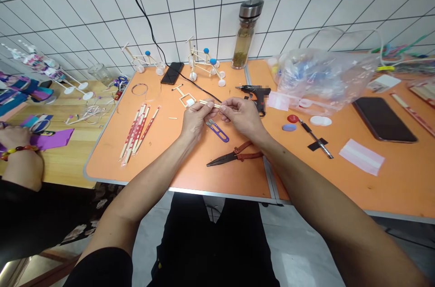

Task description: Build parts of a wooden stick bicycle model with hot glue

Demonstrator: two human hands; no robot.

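Thin pale wooden sticks (210, 104) lie between my two hands, over the orange table. The fingers of my left hand (196, 120) pinch them near one end. At the other end the fingertips of my right hand (240, 116) are closed on them too. Just below my hands rest purple thread snips (219, 131), partly covered by my fingers. Red-handled long-nose pliers (234, 155) lie under my right forearm. Behind my left hand is a small stick frame (186, 97) with a white piece on it. A black glue gun (256, 93) lies beyond my right hand.
Packets of chopsticks (137, 133) lie on the left, and stick models with blue tops (207, 63) stand by the wall. A glass tea bottle (244, 35), a plastic bag (322, 78), a pen (316, 137) and a phone (384, 119) are also around. At far left is another person's hand (15, 135).
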